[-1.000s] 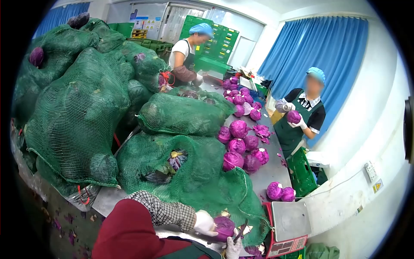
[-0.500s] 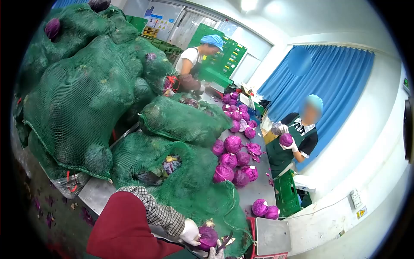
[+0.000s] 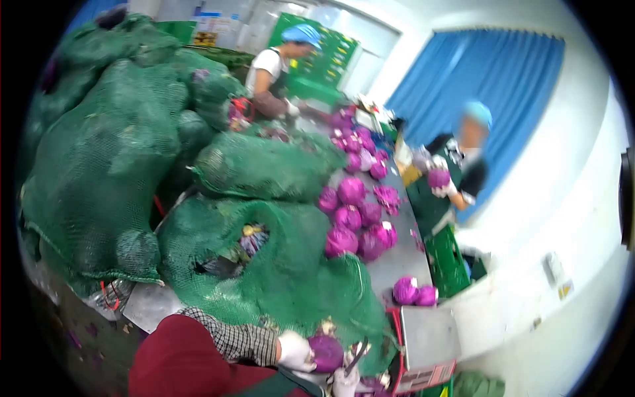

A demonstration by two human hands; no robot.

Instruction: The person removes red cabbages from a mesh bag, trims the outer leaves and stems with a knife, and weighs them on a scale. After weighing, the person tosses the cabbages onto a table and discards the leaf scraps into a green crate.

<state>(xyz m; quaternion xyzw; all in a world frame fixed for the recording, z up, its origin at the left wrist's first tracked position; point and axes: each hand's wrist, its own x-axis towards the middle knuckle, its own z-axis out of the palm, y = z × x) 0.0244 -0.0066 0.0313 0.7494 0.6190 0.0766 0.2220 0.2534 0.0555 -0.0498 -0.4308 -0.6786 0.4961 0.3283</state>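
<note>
At lower centre in the head view, a white-gloved left hand (image 3: 295, 351) grasps a round purple cabbage (image 3: 326, 354) while the white-gloved right hand (image 3: 345, 383) clenches a dark, slim-bladed knife (image 3: 358, 356), best angled clear of the steadying fingers.

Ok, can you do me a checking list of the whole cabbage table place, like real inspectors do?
Surface: metal table, partly covered
Job's things: purple cabbage, knife
Clutter: green net sacks, loose leaves
Hands: left hand has its fingers on the cabbage; right hand holds the knife
Cables: too blurred to tell
Surroundings: one co-worker near the far end, another across the table; blue curtain
</note>
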